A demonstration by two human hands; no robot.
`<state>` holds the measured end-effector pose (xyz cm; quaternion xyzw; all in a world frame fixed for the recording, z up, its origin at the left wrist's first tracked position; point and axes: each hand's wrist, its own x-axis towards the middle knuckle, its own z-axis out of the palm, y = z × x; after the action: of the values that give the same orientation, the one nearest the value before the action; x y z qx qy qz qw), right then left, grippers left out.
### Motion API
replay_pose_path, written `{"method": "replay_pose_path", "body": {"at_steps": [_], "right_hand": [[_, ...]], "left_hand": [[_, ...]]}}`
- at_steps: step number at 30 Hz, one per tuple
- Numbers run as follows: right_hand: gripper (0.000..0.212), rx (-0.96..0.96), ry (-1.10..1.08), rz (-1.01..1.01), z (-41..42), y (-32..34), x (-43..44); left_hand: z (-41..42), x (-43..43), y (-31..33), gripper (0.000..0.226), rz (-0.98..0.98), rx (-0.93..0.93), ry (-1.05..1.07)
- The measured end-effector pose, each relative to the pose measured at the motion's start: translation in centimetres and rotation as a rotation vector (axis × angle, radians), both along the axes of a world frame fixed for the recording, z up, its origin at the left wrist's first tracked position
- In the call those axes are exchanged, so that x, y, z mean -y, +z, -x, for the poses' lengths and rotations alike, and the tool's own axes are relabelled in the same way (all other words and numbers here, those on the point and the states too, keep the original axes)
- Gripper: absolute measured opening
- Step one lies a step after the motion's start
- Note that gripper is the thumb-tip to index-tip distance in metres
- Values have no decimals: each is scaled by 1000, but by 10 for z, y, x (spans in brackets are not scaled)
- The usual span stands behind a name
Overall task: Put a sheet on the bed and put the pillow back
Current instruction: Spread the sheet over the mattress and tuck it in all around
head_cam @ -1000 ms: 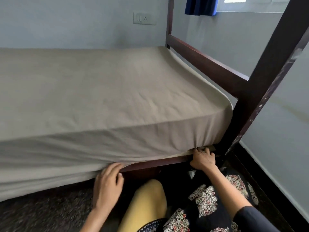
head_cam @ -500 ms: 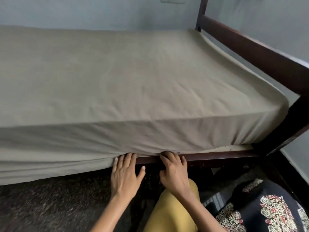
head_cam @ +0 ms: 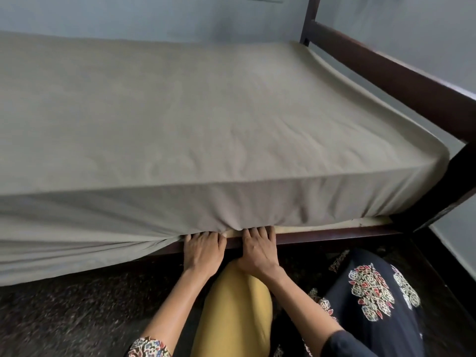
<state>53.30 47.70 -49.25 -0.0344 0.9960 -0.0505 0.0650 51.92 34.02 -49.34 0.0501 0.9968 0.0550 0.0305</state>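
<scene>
A matte, finely creased grey-beige woven sheet [head_cam: 206, 119] is spread over the thick rectangular mattress [head_cam: 358, 222], with its long axis run from 9 o'clock to 3 o'clock inside the dark brown wooden bed frame [head_cam: 386, 81]. Its hem is tucked in toward 4 o'clock and left hanging in slack folds at 8 o'clock above the speckled dark floor [head_cam: 64, 313]. At 6 o'clock the left hand [head_cam: 203, 249] and right hand [head_cam: 258, 247] are laid flat side by side, fingertips hidden under the bunched hem, whereas half a second earlier they were held further apart and the left thumb was splayed.
</scene>
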Motion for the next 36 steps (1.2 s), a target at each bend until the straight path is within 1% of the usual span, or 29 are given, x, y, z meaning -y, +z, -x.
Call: {"method": "replay_pose_path", "body": {"at_steps": [1,3,4,5,7,9,10,11,12,13,14,15,16,17,19,21,23,25,27,28,30,34,36], "right_hand": [[78,10,-3,-11,-1,2,0],[81,11,-9,-20,-2,3,0],[82,11,-4,-20,-2,4,-1],[82,14,1,-19,-2,4,-1],[79,11,6,-20,-1,3,-2],[73,6,13,-36,0,3,-1],[70,-1,16,-44,0,3,0],[68,-7,15,-46,0,2,0],[67,-10,10,-41,-1,2,0],[67,-12,6,-34,-1,3,0],[67,-11,8,-32,-1,2,0],[67,-8,9,-34,-1,2,0],[67,-4,10,-38,-1,2,-1],[66,1,10,-40,-1,2,-1],[65,-1,7,-28,-2,3,0],[65,2,8,-26,-2,4,0],[65,9,0,-26,-2,4,1],[64,20,-4,-27,-2,5,1],[63,37,-8,-24,-2,7,2],[62,42,-10,-23,-2,8,2],[60,44,-20,-18,-2,9,3],[65,78,-18,3,0,10,0],[74,157,6,25,5,13,-5]], "left_hand": [[-1,3,2,74,18,28,-38],[-3,11,10,53,17,119,-116],[-6,16,15,51,2,161,-151],[-12,20,21,54,-1,174,-192],[-29,28,27,59,-30,138,-236],[-49,35,31,53,-160,81,-186],[-56,39,32,49,-271,21,-142],[-61,42,32,45,-409,-24,-51],[-62,46,30,41,-599,-63,74],[-60,51,29,39,-882,-27,256],[-57,55,31,38,-1210,29,445],[-53,59,30,37,-1506,108,609],[-49,63,30,32,-1726,156,724],[-46,68,31,25,-1836,165,804],[-36,75,36,20,-1919,129,897],[-26,80,41,24,-1989,140,992],[-18,83,48,31,-2042,191,1051],[-10,84,58,42,-2105,251,1084],[-3,86,69,51,-2207,288,1107],[0,88,73,52,-2264,287,1123],[4,89,73,49,-2332,238,1183],[2,69,53,40,-2306,72,1261],[11,64,50,32,-2281,51,1251]]}}
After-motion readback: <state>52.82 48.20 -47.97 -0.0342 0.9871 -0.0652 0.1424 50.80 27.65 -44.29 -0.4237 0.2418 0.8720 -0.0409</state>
